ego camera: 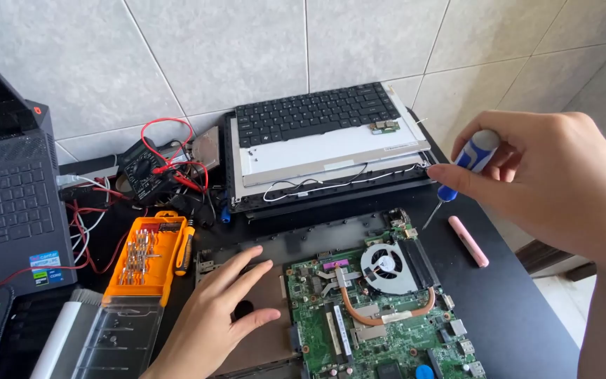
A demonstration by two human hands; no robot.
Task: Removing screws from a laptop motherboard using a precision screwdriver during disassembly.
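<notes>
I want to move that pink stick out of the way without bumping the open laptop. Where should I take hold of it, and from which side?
Probably pinch the pink stick across its narrow width near the middle, coming from above. It lies flat and alone on the black table, right of the motherboard, with bare surface along both long sides. The right hand, holding the screwdriver, hovers closest.

Left hand (222, 316) flat on the opened laptop base (261, 337), covering the panel beneath, its wrist lost off the bottom edge. The green motherboard (380, 330) runs out of frame below too. Right hand (555, 186) swallows most of the screwdriver (461, 175); its tip is too fine to read. The dark laptop (8, 189) is cropped at left.
</notes>
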